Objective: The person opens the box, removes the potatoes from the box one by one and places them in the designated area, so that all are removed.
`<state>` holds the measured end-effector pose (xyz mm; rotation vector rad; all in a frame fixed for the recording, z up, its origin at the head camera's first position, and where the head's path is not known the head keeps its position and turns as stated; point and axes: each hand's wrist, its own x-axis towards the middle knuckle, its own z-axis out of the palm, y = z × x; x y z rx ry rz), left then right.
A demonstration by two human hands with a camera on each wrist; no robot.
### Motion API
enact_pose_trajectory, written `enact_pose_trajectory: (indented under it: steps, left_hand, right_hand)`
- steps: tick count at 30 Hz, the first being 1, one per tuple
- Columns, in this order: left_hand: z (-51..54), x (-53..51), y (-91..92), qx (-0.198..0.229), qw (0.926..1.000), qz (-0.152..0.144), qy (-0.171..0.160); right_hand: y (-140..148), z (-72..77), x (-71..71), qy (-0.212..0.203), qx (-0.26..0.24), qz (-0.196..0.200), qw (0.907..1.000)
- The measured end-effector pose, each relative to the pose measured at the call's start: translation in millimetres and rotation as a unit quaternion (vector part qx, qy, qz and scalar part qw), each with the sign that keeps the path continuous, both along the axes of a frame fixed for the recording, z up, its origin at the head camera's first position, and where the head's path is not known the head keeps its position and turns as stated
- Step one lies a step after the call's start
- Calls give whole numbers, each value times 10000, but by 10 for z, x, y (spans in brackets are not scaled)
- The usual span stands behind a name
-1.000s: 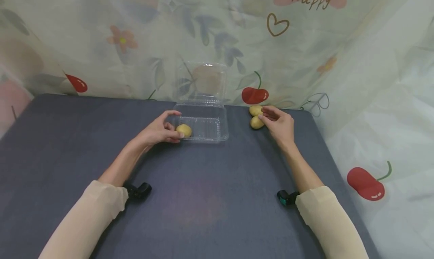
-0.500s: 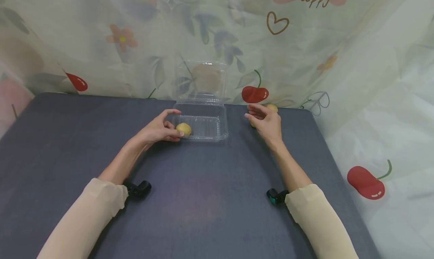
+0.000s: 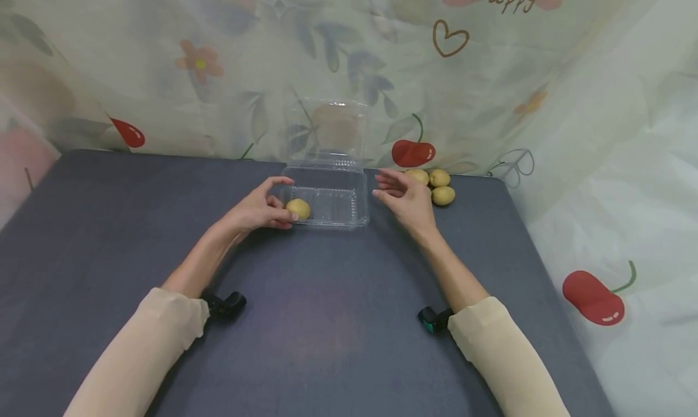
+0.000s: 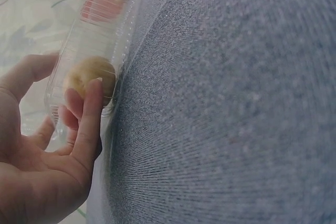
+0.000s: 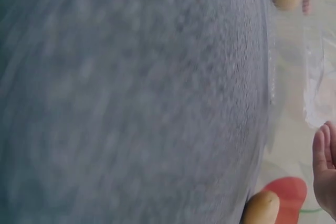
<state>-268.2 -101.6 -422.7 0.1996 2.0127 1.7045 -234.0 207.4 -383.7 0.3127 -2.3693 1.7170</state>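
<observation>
At the table's far edge stands a clear plastic clamshell box (image 3: 332, 208) with its lid (image 3: 327, 132) raised against the curtain. One small potato (image 3: 298, 209) lies in the box's left front corner. My left hand (image 3: 256, 210) holds the box by its left end, the thumb on the near wall and the index finger along the far part. In the left wrist view that potato (image 4: 90, 80) shows through the wall behind a fingertip. My right hand (image 3: 406, 199) is just right of the box, fingers fairly straight and holding nothing visible. Several potatoes (image 3: 443, 196) sit behind it.
A dark grey cloth covers the table (image 3: 327, 320). Behind and to the right hangs a printed curtain (image 3: 229, 120) touching the table's far edge. A potato (image 5: 262, 208) appears low in the right wrist view.
My right hand has moved left from the potatoes toward the box, uncovering more of them. The left hand and the potato in the box have stayed in place.
</observation>
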Motion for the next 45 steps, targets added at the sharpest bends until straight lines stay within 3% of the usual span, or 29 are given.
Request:
enact_pose_trajectory:
  steps: [6, 13, 22, 31, 45]
  left_hand:
    - [20, -10, 9, -46, 10000, -40, 31]
    - [21, -16, 16, -32, 10000, -51, 32]
    - [8, -21, 11, -6, 10000, -23, 44]
    - [-2, -1, -4, 42, 10000, 33, -27]
    - [-7, -14, -8, 105, 9999, -42, 19]
  right_hand:
    - [-113, 7, -22, 92, 74, 255, 9996]
    - [-166, -256, -194, 132, 179, 406, 9989]
    - [-323, -278, -213, 281, 493, 654, 9962]
    - [-483, -273, -221, -169, 1046, 922, 9901]
    - [-689, -250, -313, -717, 1205, 1661, 9761]
